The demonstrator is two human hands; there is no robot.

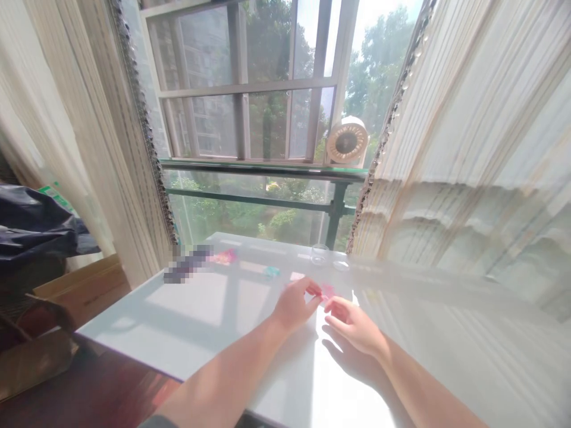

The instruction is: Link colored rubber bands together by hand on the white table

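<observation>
Above the white table (196,315), both hands meet in front of me. My left hand (294,304) pinches a small, thin pink piece (325,297) between thumb and fingertips; its kind is too blurred to tell. Close on the right, my right hand (354,324) has its fingers curled toward that piece. What its fingertips grip, if anything, I cannot make out. Just behind the fingers lies another pink, pointed-looking piece (329,289). A pale pink, flat item (296,276) rests beyond my left hand.
Farther back on the table are a small teal item (272,271), a pink and orange bundle (224,257), a clear round container (319,254) and a clear round disc (341,265). A white fan (348,141) stands by the window railing. Cardboard boxes (84,288) sit at the left.
</observation>
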